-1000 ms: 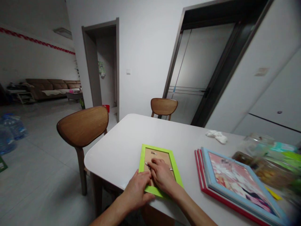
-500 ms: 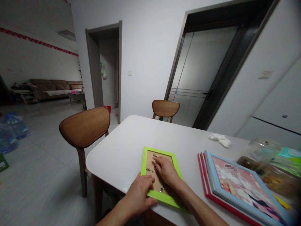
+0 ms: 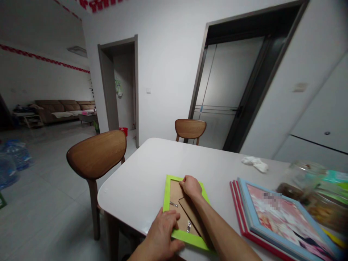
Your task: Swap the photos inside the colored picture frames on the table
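Note:
A lime-green picture frame [image 3: 190,238] lies face down near the table's front edge, its brown backing board [image 3: 176,192] and metal clips [image 3: 188,226] showing. A brown flap [image 3: 190,214] stands partly raised from the board under my right forearm. My left hand [image 3: 164,230] grips the frame's lower left corner, thumb on the bottom rail and fingers over the left side. At the top of the board is my right hand [image 3: 191,186], its fingers pinched together; what they hold, if anything, is hidden.
Stacked blue and red picture frames [image 3: 252,221] lie right of the green one. Glass jars [image 3: 306,177] stand behind them, and a crumpled white tissue [image 3: 255,164] is farther back. Wooden chairs [image 3: 99,152] stand at the table's left and far sides.
My right hand has moved up to the board's top edge and its fingers have closed. The brown flap now shows raised. The view has tilted slightly upward; my left hand keeps its grip.

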Tool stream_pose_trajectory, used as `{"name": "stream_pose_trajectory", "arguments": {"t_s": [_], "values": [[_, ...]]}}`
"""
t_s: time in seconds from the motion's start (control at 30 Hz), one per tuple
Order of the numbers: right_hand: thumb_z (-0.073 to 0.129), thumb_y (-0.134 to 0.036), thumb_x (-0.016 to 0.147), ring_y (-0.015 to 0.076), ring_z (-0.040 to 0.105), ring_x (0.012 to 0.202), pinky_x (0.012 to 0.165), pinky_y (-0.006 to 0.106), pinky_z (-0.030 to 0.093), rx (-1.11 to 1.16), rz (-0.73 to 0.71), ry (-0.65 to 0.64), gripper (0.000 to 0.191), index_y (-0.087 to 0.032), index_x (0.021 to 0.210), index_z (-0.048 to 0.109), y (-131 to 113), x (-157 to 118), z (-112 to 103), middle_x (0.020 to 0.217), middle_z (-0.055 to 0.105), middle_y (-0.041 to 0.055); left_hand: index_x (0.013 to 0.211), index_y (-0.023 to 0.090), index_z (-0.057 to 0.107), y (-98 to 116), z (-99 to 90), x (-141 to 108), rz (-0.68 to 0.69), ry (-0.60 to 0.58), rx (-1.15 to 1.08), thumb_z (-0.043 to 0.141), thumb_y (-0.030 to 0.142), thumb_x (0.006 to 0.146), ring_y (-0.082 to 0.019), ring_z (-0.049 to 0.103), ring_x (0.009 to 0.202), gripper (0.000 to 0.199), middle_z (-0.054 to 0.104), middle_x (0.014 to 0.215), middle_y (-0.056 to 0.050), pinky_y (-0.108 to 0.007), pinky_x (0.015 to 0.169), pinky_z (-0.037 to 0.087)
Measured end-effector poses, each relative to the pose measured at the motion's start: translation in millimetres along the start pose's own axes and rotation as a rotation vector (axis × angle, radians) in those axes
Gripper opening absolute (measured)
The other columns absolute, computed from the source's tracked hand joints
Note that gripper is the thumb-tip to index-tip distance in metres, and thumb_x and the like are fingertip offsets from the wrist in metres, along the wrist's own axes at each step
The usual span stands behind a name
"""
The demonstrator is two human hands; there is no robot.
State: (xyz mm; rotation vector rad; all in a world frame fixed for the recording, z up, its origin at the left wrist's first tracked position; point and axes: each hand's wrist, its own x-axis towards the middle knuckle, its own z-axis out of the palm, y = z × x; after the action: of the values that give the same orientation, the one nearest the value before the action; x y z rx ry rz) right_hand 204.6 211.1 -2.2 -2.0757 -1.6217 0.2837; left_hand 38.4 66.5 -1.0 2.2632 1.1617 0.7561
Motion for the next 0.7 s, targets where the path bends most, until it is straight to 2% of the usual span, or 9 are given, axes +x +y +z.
{"name": "stream_pose_trajectory", "arguments": {"t_s": [0.17,0.33,0.4,0.5,0.53,0.6,0.67,0.7], "values": [[0.050,-0.035,0.065,0.0191,0.057,0.066,0.058,0.028,0.038,0.162,-0.013,0.032,0.019,-0.018,0.063,0.059,-3,-4,-6,0.067,0.064,0.0082,0.111,0.015,0.046,11,0.5,-2,-0.044,-0.039,0.076,0.070,0.026,0.056,-0.024,0.036,0.115,0.061,0.047,0.121,-0.011,-0.045,0.102,0.010],[0.041,-0.043,0.070,0.0163,0.058,0.070,0.062,0.025,0.042,0.427,-0.081,0.043,0.033,-0.017,0.076,0.061,15,-21,-42,0.078,0.065,0.0061,0.106,0.013,0.049,20,-6.2,-1,-0.095,-0.056,0.112,0.065,0.019,0.060,-0.024,0.033,0.117,0.049,0.044,0.123,-0.013,-0.043,0.102,0.011],[0.038,-0.045,0.071,0.0169,0.058,0.078,0.064,0.025,0.043,0.508,-0.063,0.091,0.039,-0.017,0.088,0.058,30,-38,-60,0.088,0.064,0.0069,0.100,0.015,0.051,21,-14.1,0,-0.092,-0.019,0.078,0.063,0.015,0.059,-0.025,0.037,0.114,0.043,0.048,0.120,-0.012,-0.044,0.101,0.012],[0.039,-0.046,0.070,0.0187,0.058,0.082,0.063,0.028,0.045,0.803,0.088,0.127,0.044,-0.017,0.099,0.054,47,-77,-73,0.094,0.062,0.0083,0.084,0.019,0.051,26,-21.8,3,-0.088,0.116,-0.105,0.059,0.016,0.062,-0.025,0.044,0.106,0.023,0.053,0.111,-0.010,-0.043,0.095,0.026],[0.042,-0.047,0.069,0.0190,0.058,0.081,0.063,0.028,0.045,0.967,0.149,0.093,0.042,-0.017,0.097,0.054,47,-92,-72,0.089,0.063,0.0077,0.079,0.020,0.050,30,-20.9,5,-0.084,0.164,-0.219,0.058,0.019,0.065,-0.025,0.046,0.104,0.016,0.054,0.109,-0.009,-0.041,0.092,0.031],[0.045,-0.050,0.069,0.0190,0.059,0.076,0.061,0.030,0.045,1.238,0.169,-0.131,0.039,-0.019,0.090,0.058,39,-120,-66,0.078,0.063,0.0055,0.075,0.021,0.047,41,-12.3,9,-0.057,0.213,-0.511,0.053,0.030,0.073,-0.025,0.047,0.103,0.012,0.054,0.109,-0.009,-0.038,0.087,0.036],[0.044,-0.053,0.070,0.0179,0.059,0.068,0.060,0.030,0.045,1.448,0.216,-0.290,0.039,-0.018,0.075,0.060,26,-139,-60,0.067,0.062,0.0044,0.074,0.021,0.045,58,2.3,14,-0.007,0.192,-0.797,0.049,0.044,0.076,-0.024,0.048,0.103,0.024,0.054,0.110,-0.009,-0.037,0.086,0.037],[0.043,-0.053,0.070,0.0165,0.058,0.064,0.060,0.029,0.045,1.552,0.215,-0.309,0.039,-0.018,0.068,0.059,20,-145,-59,0.063,0.060,0.0034,0.074,0.021,0.045,68,9.7,17,0.020,0.171,-0.905,0.049,0.050,0.075,-0.025,0.048,0.104,0.030,0.055,0.111,-0.009,-0.037,0.087,0.037]]}}
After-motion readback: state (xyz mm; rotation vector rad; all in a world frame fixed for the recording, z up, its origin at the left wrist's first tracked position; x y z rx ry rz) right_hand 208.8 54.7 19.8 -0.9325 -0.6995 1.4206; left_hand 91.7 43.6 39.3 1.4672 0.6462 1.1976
